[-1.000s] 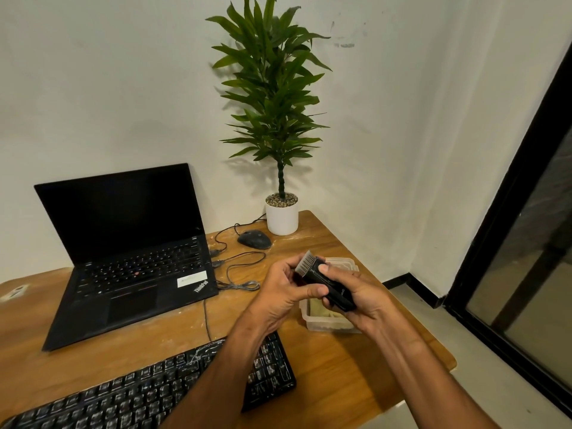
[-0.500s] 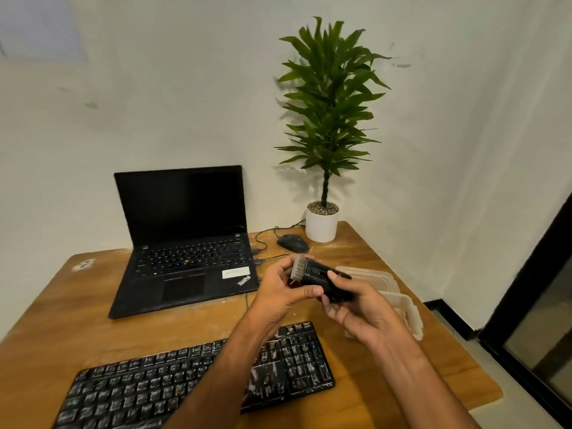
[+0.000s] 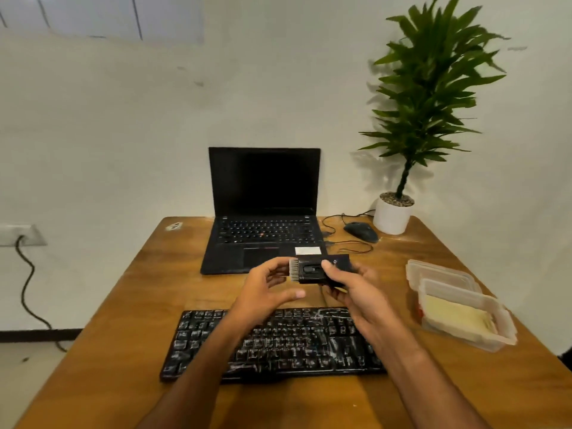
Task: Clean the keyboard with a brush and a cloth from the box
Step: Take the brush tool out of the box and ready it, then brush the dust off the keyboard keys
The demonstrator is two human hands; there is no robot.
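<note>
Both hands are now in front of the laptop (image 3: 263,218) and above the far edge of the keyboard (image 3: 278,342), while one second ago they were off to the right, over the box (image 3: 461,308). The right hand (image 3: 356,289) grips the black brush (image 3: 322,269) around its body, with the thumb lying on top near the slider and the other fingers curled below it. The brush lies level in the air, and its pale bristles point to the left. The left hand (image 3: 269,289) has loosened: half a second ago its fingers were around the bristle end, and now they are only half curled beside the bristles, the thumb stretched out below, and it holds nothing that can be seen. Whether its fingertips touch the bristles cannot be told. The view has also turned, so the whole tabletop (image 3: 139,305) shows, and the keyboard, whose keys carry white dust, lies straight below the forearms. The box stands open at the right, well apart from the hands, and a pale yellow cloth (image 3: 455,315) lies inside it. For the task this seems to mean that the brush is taken out and prepared, and that the brushing of the keys is probably the next step, though no bristle touches the keyboard yet. The cloth waits in the box for later.
</note>
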